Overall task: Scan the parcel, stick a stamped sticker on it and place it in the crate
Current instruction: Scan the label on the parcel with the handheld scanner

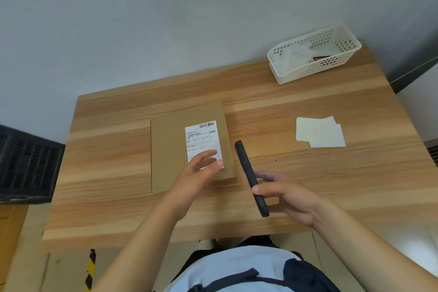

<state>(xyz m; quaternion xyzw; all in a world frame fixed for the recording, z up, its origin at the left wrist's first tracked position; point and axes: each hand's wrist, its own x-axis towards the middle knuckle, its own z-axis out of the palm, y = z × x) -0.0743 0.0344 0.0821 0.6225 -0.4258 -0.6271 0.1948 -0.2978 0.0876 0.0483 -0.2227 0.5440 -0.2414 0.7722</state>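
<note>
A flat brown cardboard parcel [175, 149] lies in the middle of the wooden table [109, 163], with a white shipping label [202, 137] bearing a barcode on its right half. My left hand [201, 170] hovers over the label's lower end, fingers apart and holding nothing. My right hand [284, 197] grips a black phone-like scanner [246, 168], held edge-on just right of the parcel. A few white stickers [318, 131] lie on the table to the right. A dark slatted crate [26, 166] stands at the left, beside the table.
A white plastic basket [284, 73] sits at the table's back right corner, holding clear bags and a black-and-red stamp [321, 58]. A grey wall runs behind the table. A yellow-black striped strip [91, 265] shows on the floor at the lower left.
</note>
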